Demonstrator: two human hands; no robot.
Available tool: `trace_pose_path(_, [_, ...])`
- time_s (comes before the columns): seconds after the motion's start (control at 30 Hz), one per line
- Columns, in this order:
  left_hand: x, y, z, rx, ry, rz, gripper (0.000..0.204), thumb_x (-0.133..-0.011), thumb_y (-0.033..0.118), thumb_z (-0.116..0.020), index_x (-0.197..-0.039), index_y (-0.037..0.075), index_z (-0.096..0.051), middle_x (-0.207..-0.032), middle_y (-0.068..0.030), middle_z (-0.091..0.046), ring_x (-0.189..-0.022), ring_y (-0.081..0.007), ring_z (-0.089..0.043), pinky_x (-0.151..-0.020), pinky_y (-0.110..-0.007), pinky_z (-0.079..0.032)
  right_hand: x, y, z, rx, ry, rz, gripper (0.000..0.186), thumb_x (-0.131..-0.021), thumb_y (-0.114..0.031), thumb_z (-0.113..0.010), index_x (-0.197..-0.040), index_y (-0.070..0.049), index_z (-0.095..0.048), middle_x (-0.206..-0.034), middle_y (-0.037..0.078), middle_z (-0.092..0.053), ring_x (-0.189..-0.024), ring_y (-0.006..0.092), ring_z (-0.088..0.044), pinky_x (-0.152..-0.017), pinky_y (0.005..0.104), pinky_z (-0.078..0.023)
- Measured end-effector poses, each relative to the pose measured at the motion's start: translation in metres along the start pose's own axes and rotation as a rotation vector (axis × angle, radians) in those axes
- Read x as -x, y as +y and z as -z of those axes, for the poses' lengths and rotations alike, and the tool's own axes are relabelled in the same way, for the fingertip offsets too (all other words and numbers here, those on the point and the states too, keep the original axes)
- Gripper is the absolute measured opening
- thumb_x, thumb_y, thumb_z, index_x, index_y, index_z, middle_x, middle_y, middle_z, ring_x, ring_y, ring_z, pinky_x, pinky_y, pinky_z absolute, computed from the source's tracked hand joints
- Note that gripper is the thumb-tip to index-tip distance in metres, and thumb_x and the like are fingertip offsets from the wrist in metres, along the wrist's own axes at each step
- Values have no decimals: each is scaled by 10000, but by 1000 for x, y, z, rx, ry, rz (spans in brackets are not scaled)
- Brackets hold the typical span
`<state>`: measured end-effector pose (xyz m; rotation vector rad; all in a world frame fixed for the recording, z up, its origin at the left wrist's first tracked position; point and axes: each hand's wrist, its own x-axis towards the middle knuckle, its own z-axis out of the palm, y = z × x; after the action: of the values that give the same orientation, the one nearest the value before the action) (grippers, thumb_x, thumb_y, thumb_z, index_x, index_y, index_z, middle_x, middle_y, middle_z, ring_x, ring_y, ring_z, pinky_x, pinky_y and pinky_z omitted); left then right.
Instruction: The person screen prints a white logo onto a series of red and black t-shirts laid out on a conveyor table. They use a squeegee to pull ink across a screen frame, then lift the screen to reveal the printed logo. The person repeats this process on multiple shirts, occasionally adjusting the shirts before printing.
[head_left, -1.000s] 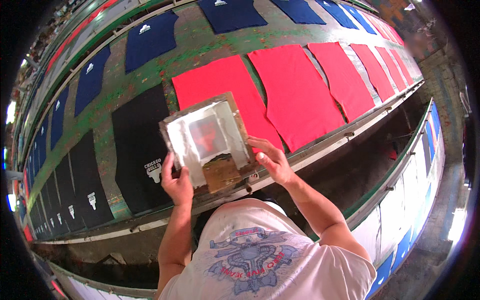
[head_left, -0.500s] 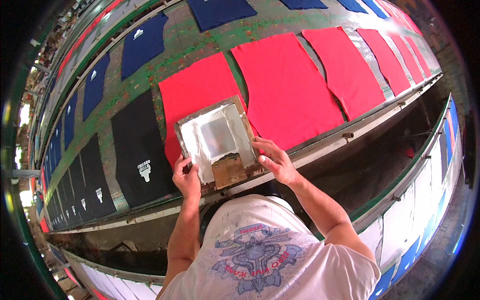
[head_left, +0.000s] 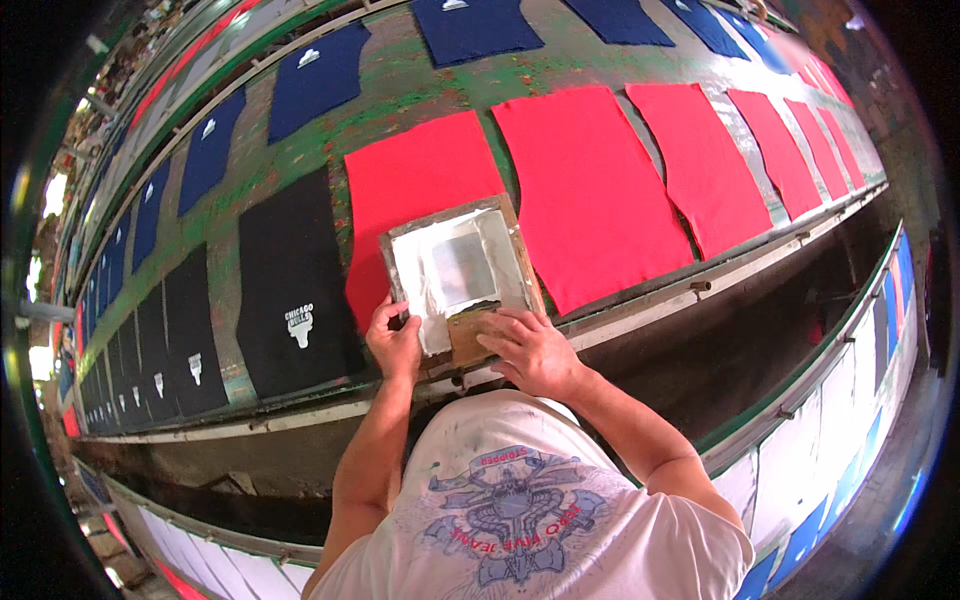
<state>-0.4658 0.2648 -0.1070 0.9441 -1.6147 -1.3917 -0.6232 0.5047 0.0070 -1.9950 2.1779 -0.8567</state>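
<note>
A wooden-rimmed printing screen (head_left: 524, 248) lies over the near end of a red fabric panel (head_left: 425, 165). White material surrounds its pale mesh window (head_left: 463, 268). My left hand (head_left: 396, 345) grips the lower left edge of the screen, thumb against the rim. Inside the screen's near end sits a brown squeegee (head_left: 466, 340) with a dark, worn upper edge. My right hand (head_left: 537, 355) has its fingers bent over the right part of that squeegee, hiding some of it and the screen's near right corner.
More red panels (head_left: 590, 200) lie in a row to the right. Black panels (head_left: 290, 270) with white prints lie left, navy panels (head_left: 320, 80) farther back. A metal rail (head_left: 640, 300) edges the long green table. Behind me, another table holds white panels (head_left: 800, 420).
My right hand has left the screen's right edge and moved inward onto the squeegee. My left hand stays on the screen's left side. The whole view has shifted slightly.
</note>
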Motion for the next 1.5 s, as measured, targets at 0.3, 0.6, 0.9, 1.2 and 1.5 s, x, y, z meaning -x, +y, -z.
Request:
trace_pose_path(0.3, [-2,13,11,-327,-122,-282,500,-892,39,-823,-1384,6,-738,-1372,-211,-720,-1247,-343,-707,-1066,-442,-560,-46,-7,-17,184,-115,-48,395,-894,-76,-699,-1285,-55,-752,-1183,118,-750,-1156,339,-698,-1046,471,-547])
trace_pose_path(0.6, [-22,45,37,-807,-330,-646,353,-1015,122,-655,-1321,-32,-740,-1543,-167,-629,-1403,-403,-567,-1159,-548,-461,-68,-20,2,-9,-265,-201,434,-844,45,-679,-1265,-36,-748,-1229,156,-755,-1203,379,-686,-1102,470,-539])
trace_pose_path(0.9, [-28,46,35,-830,-371,-647,342,-988,86,-628,-1265,-57,-768,-1467,-178,-695,-1267,-349,-646,-1164,-523,-464,-48,-40,-59,152,-55,-221,551,-835,83,-647,-1368,-34,-722,-1332,141,-700,-1277,369,-648,-1137,481,-528])
trace_pose_path(1.2, [-28,59,29,-942,-403,-573,285,-952,84,-643,-1150,-34,-811,-1436,-175,-713,-1227,-330,-668,-1175,-517,-452,-123,44,-59,211,-76,-199,551,-854,81,-615,-1377,-53,-730,-1358,147,-741,-1301,388,-645,-1183,483,-497])
trace_pose_path(1.5, [-23,61,19,-966,-327,-544,283,-916,57,-648,-1129,-8,-821,-1399,-145,-738,-1198,-323,-680,-1172,-505,-454,-117,41,-19,86,-296,-181,516,-858,77,-616,-1336,-72,-738,-1331,143,-749,-1290,374,-655,-1180,481,-508])
